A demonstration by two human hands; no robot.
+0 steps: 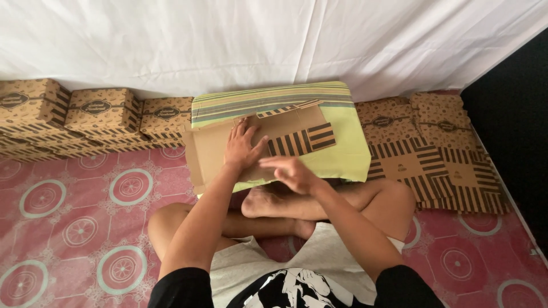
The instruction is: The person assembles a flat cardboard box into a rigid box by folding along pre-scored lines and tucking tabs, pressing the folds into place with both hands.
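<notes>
A flat brown cardboard box blank (297, 134) with dark striped flaps lies on a green striped cushion (342, 154) in front of my crossed legs. My left hand (242, 149) presses flat on the blank's plain middle panel, fingers spread. My right hand (292, 173) hovers over the blank's near edge, fingers extended and slightly blurred, holding nothing that I can see.
Folded brown patterned boxes (97, 117) are stacked in a row at the left against a white sheet (228, 40). A pile of flat box blanks (434, 165) lies at the right. The floor mat (80, 228) is pink with circles. A dark surface (514, 131) borders the right.
</notes>
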